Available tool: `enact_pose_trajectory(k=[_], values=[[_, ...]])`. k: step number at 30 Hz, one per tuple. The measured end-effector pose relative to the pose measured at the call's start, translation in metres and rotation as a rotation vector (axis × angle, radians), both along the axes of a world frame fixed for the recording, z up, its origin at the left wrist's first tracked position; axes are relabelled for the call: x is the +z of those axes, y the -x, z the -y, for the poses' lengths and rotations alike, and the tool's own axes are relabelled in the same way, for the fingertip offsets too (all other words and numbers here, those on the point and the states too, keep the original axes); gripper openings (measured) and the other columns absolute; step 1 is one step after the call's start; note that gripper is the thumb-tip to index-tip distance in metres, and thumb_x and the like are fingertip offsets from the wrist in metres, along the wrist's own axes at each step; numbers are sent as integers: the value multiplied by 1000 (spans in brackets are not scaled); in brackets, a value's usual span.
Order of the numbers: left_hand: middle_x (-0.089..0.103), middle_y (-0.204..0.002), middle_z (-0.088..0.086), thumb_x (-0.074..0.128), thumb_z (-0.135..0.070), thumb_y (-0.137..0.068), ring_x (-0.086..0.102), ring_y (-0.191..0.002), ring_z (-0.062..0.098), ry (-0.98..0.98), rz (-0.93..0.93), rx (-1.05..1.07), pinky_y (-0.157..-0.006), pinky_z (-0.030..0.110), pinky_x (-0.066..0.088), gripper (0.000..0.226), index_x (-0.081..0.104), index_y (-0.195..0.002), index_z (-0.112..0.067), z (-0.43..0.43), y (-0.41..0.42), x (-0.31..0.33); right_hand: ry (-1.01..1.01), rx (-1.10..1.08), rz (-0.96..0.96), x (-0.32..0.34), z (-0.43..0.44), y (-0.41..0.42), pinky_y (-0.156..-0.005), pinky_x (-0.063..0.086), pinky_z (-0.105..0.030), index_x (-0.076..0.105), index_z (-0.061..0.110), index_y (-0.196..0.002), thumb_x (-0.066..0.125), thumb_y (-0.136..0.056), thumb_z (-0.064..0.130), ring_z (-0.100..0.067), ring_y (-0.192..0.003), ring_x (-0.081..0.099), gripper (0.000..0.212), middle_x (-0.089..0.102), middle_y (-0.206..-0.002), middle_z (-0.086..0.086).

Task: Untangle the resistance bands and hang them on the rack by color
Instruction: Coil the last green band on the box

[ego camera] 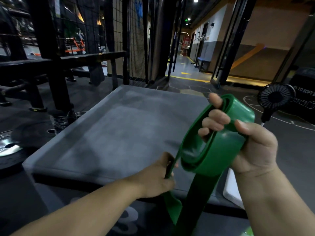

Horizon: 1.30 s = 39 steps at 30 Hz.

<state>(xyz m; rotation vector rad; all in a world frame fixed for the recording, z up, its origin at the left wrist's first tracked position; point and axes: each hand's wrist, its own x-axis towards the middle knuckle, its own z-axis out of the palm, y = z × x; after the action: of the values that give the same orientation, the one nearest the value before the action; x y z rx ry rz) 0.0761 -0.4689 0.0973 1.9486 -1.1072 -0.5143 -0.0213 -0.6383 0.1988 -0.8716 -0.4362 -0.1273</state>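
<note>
Green band (216,157) coiled at four o'clock, right hand (252,147) fingers curled through its loops, thumb on top. Left hand (158,179), six o'clock, pinches one strand above the grey box (119,133). Untangling underway, I'd judge; hanging not yet done.

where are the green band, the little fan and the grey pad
green band (219,155): head view, outer face of the folded loop
little fan (276,97): head view, middle of its round grille
grey pad (119,133): head view, bare top surface
</note>
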Motion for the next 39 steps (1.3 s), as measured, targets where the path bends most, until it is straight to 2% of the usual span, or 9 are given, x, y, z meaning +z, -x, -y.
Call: enact_pose_trajectory(k=[4, 7, 11, 14, 17, 19, 26, 32, 39], values=[[46, -128, -1, 44, -23, -98, 51, -105, 13, -144, 109, 100, -92, 19, 38, 36, 48, -133, -28, 2, -1, -7, -14, -63, 93, 7, 10, 5, -97, 44, -41, 32, -1, -139, 60, -77, -7, -19, -88, 52, 69, 48, -93, -4], [63, -120, 1, 45, -28, -101, 59, -108, 15, -90, -11, 197, -91, 23, 46, 28, 57, -124, -19, 4, -3, -6, -21, -75, 115, 10, 15, 9, -105, 39, -51, 33, 2, -138, 57, -76, -8, -22, -91, 56, 67, 48, -95, -4], [72, -86, 7, 47, -26, -101, 68, -67, 8, 215, -642, 305, -61, 20, 54, 22, 60, -100, -7, 4, 2, 5, -10, -124, 170, 15, 13, 11, -102, 41, -48, 29, 10, -130, 59, -73, -7, -18, -83, 55, 67, 46, -97, -2], [66, -61, -1, 48, -33, -99, 60, -51, 7, 330, -716, 338, -48, 18, 47, 29, 63, -90, -10, 3, 4, 15, -11, -229, 203, 11, 17, 9, -90, 47, -36, 31, 11, -128, 64, -64, -2, -12, -78, 52, 72, 46, -95, 3], [59, -49, -11, 50, -20, -99, 53, -43, 0, 426, -661, 226, -45, 13, 41, 20, 58, -84, -10, -2, 1, 27, -56, -378, 192, 8, 30, 10, -87, 46, -30, 36, 12, -124, 37, -71, -5, -9, -75, 51, 56, 48, -94, 6], [59, -53, -11, 59, -9, -93, 53, -47, -1, 430, -683, 30, -49, 13, 42, 6, 54, -90, -9, -8, -3, 34, -111, -438, 187, 9, 36, 11, -86, 45, -29, 37, 10, -124, 29, -71, -5, -9, -75, 51, 56, 50, -93, 7], [55, -77, 1, 89, -15, -57, 57, -67, 12, 541, -895, -230, -64, 25, 52, 70, 55, -117, -5, -36, -35, 40, -314, -440, 161, 13, 57, 16, -82, 48, -33, 38, -7, -129, 47, -64, -5, -16, -77, 58, 66, 58, -97, -4], [61, -66, -2, 53, -1, -93, 55, -49, 3, 242, -621, -8, -43, 14, 41, 6, 55, -96, -6, -26, -15, 44, -276, -532, 86, 3, 37, 2, -77, 49, -28, 45, 2, -117, 63, -49, -3, -11, -70, 55, 71, 56, -85, 1], [62, -120, 1, 53, 2, -77, 63, -106, 9, 132, -682, -224, -87, 23, 50, 48, 49, -120, -18, -21, 0, 35, -25, -735, -184, -18, 7, -20, -64, 52, -29, 46, 17, -123, 50, -80, -12, -14, -62, 58, 52, 60, -74, 0]])
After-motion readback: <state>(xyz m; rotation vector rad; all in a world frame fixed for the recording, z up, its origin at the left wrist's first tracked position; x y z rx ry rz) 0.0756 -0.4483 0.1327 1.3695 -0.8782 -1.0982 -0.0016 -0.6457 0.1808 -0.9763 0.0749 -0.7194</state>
